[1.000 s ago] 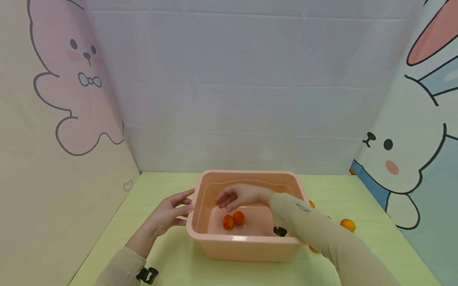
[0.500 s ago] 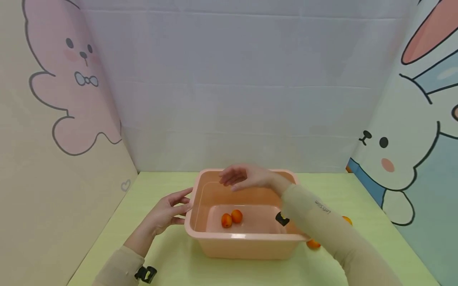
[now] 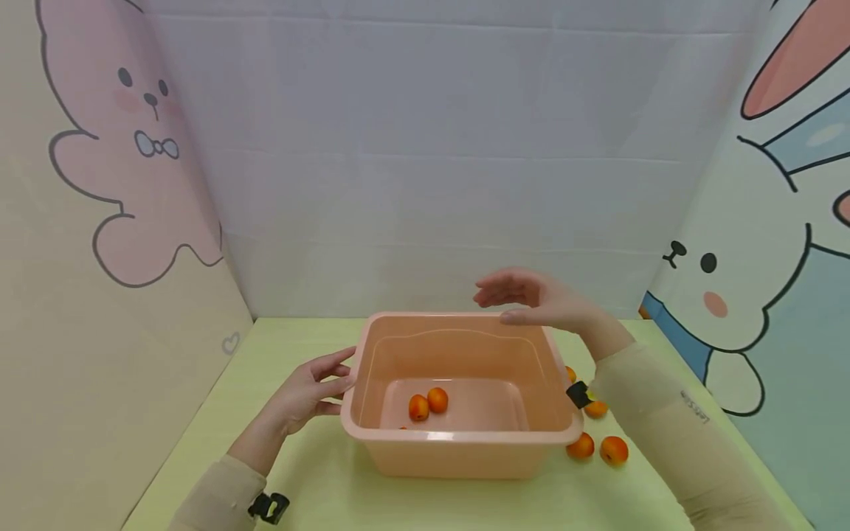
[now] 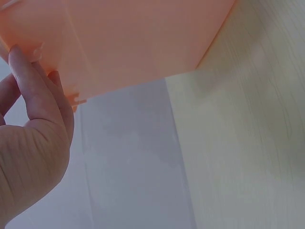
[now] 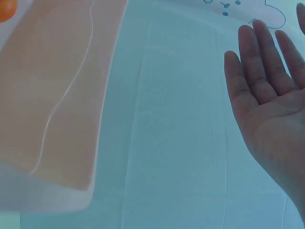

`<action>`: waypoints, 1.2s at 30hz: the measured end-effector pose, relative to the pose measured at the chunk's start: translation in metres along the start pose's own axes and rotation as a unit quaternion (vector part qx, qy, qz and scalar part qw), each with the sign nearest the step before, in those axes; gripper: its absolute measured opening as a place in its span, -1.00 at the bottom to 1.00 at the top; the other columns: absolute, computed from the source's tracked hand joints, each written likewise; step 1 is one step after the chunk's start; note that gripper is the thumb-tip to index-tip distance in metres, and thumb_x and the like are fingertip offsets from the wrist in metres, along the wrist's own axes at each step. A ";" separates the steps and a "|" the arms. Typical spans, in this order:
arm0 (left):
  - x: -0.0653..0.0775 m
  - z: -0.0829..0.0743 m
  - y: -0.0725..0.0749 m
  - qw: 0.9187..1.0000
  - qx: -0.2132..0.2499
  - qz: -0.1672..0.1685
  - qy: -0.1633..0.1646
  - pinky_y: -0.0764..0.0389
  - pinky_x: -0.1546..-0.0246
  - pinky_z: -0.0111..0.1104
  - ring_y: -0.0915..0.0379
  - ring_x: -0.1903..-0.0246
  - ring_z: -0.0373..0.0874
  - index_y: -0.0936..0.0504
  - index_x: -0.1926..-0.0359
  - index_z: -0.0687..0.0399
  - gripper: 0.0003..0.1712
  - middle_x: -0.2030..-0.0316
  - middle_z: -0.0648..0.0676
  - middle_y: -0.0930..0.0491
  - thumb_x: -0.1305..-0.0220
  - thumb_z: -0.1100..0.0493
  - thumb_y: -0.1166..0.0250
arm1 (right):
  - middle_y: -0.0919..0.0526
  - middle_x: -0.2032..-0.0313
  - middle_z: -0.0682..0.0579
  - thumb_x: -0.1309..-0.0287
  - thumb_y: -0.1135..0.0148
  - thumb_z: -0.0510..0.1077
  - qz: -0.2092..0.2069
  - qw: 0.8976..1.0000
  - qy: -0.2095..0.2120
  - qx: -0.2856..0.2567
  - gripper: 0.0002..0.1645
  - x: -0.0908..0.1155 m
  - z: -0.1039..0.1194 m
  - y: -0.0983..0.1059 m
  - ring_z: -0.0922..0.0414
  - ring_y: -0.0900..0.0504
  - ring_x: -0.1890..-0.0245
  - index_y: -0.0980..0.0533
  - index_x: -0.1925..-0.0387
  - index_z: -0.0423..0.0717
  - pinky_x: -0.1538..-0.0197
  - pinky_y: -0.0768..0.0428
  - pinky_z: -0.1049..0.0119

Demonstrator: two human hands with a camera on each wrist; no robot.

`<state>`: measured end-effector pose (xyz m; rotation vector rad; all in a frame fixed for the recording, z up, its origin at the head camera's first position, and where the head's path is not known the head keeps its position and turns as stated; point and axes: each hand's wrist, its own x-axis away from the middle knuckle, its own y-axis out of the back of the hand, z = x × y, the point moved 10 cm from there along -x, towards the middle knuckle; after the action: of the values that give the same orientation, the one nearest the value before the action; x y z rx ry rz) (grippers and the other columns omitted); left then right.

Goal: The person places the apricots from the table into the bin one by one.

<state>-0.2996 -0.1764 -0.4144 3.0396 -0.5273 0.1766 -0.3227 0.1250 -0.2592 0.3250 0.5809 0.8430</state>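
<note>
A peach-coloured plastic basin (image 3: 458,459) stands on the table. On its floor lie two small round orange fruits (image 3: 437,400), side by side, and a sliver of another shows behind the front rim. My left hand (image 3: 312,391) holds the basin's left rim, thumb on top and fingers beneath; the left wrist view shows these fingers (image 4: 35,88) against the outside wall. Above the far right corner, my right hand (image 3: 541,299) is raised with nothing in it. Its fingers (image 5: 252,67) are nearly straight in the right wrist view.
Several more orange fruits (image 3: 614,450) lie on the pale yellow-green table (image 3: 299,479), right of the basin, some partly hidden by the basin and right sleeve (image 3: 684,420). A plain pale cloth wall (image 3: 425,184) rises behind, with cartoon-printed side walls.
My right hand has risen out of the basin and moved right and away. More fruits at the right have come into sight from behind the sleeve. My left hand stays on the rim.
</note>
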 end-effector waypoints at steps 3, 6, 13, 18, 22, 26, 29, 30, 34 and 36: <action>0.000 -0.001 0.001 1.000 -0.004 -0.001 -0.002 -0.73 0.27 -0.23 -0.63 0.25 -0.04 -0.17 -0.50 0.21 -0.21 0.05 0.17 -0.44 -0.36 0.19 -0.31 | -0.55 -0.15 -0.18 -0.26 -0.21 -0.43 -0.024 1.000 -0.006 0.013 -0.38 0.019 -0.001 0.013 0.01 -0.56 -0.14 -0.40 -0.33 -0.13 -0.19 -0.55 0.20; 0.001 -0.002 0.002 1.000 -0.005 0.001 -0.003 -0.73 0.27 -0.23 -0.63 0.25 -0.04 -0.17 -0.50 0.21 -0.21 0.05 0.17 -0.44 -0.36 0.19 -0.31 | -0.58 -0.14 -0.10 -0.26 -0.19 -0.45 -0.050 0.999 -0.016 0.012 -0.39 0.041 -0.007 0.023 0.04 -0.57 -0.13 -0.40 -0.32 -0.13 -0.16 -0.58 0.22; 0.000 -0.004 -0.001 1.000 -0.003 0.014 -0.009 -0.73 0.28 -0.26 -0.63 0.25 -0.06 -0.14 -0.51 0.22 -0.21 0.04 0.18 -0.43 -0.38 0.19 -0.29 | -0.60 -0.14 0.02 -0.26 -0.10 -0.53 -0.117 0.993 -0.023 -0.002 -0.38 0.097 -0.025 0.044 0.12 -0.57 -0.13 -0.37 -0.33 -0.20 -0.10 -0.60 0.33; 0.000 -0.003 -0.001 1.000 -0.001 0.016 -0.009 -0.73 0.28 -0.27 -0.63 0.25 -0.06 -0.13 -0.51 0.23 -0.21 0.04 0.18 -0.44 -0.38 0.20 -0.29 | -0.60 -0.13 0.07 -0.29 -0.06 -0.54 -0.161 0.986 -0.046 0.009 -0.39 0.139 -0.041 0.051 0.19 -0.58 -0.11 -0.35 -0.35 -0.22 -0.08 -0.58 0.41; 0.000 -0.002 -0.002 1.000 0.000 0.015 -0.007 -0.73 0.28 -0.26 -0.63 0.25 -0.05 -0.13 -0.51 0.24 -0.21 0.05 0.17 -0.44 -0.38 0.21 -0.29 | -0.60 -0.14 0.07 -0.31 0.00 -0.55 -0.192 0.980 -0.057 -0.001 -0.39 0.171 -0.056 0.052 0.21 -0.58 -0.11 -0.32 -0.36 -0.25 -0.09 -0.56 0.45; 0.001 -0.001 -0.002 1.000 -0.001 0.009 -0.004 -0.73 0.27 -0.25 -0.62 0.25 -0.05 -0.14 -0.50 0.24 -0.20 0.06 0.16 -0.45 -0.37 0.19 -0.30 | -0.61 -0.13 0.15 -0.33 0.01 -0.54 -0.233 0.968 -0.093 0.010 -0.40 0.204 -0.075 0.053 0.27 -0.58 -0.10 -0.31 -0.37 -0.24 -0.08 -0.55 0.50; 0.001 0.000 -0.002 1.000 -0.001 0.007 -0.005 -0.73 0.27 -0.24 -0.63 0.26 -0.06 -0.15 -0.50 0.24 -0.20 0.07 0.16 -0.45 -0.36 0.19 -0.30 | -0.61 -0.11 0.23 -0.34 0.00 -0.52 -0.263 0.957 -0.124 0.024 -0.40 0.227 -0.087 0.052 0.34 -0.57 -0.08 -0.31 -0.37 -0.22 -0.04 -0.55 0.53; 0.001 0.000 -0.002 1.000 0.000 0.007 -0.005 -0.73 0.27 -0.24 -0.63 0.26 -0.06 -0.15 -0.50 0.24 -0.20 0.07 0.15 -0.45 -0.36 0.19 -0.30 | -0.61 -0.11 0.26 -0.35 -0.01 -0.50 -0.272 0.953 -0.133 0.031 -0.40 0.234 -0.091 0.052 0.36 -0.57 -0.07 -0.32 -0.38 -0.20 -0.03 -0.55 0.54; 0.000 0.001 -0.002 1.000 0.003 0.009 -0.007 -0.73 0.27 -0.23 -0.63 0.26 -0.06 -0.14 -0.50 0.24 -0.20 0.07 0.15 -0.44 -0.37 0.20 -0.30 | -0.60 -0.09 0.34 -0.36 -0.02 -0.49 -0.298 0.942 -0.152 0.037 -0.39 0.259 -0.103 0.051 0.42 -0.56 -0.04 -0.34 -0.37 -0.11 0.00 -0.53 0.60; 0.000 0.001 -0.002 1.000 0.004 0.009 -0.006 -0.73 0.27 -0.24 -0.63 0.26 -0.06 -0.15 -0.50 0.23 -0.20 0.07 0.15 -0.44 -0.37 0.19 -0.30 | -0.59 -0.07 0.35 -0.36 -0.03 -0.48 -0.309 0.937 -0.157 0.034 -0.40 0.269 -0.108 0.051 0.44 -0.57 -0.02 -0.36 -0.36 -0.06 0.00 -0.52 0.62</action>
<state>-0.2995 -0.1749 -0.4152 3.0463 -0.5563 0.1601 -0.2773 0.3704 -0.4157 0.3076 0.3766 0.1555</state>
